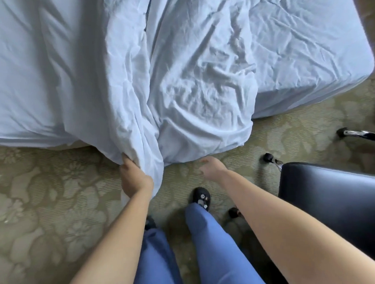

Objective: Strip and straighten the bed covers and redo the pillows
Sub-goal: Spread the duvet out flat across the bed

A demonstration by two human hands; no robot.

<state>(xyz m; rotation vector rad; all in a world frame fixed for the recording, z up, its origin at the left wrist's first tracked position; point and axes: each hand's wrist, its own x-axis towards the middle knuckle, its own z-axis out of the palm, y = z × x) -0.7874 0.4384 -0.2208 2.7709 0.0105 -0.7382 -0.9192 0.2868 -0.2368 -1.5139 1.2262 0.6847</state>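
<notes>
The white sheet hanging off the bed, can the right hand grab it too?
Probably yes. The right hand hovers open just below the bunched white sheet, with only carpet between them. The black chair sits off to the side, and the left hand already grips a fold.

The bed (307, 48) carried a wrinkled fitted sheet, and a bunched white cover (179, 88) lay across it, spilling over the near edge onto the patterned carpet floor (44, 203). A dark chair (337, 199) stood on the floor beside the bed.
</notes>
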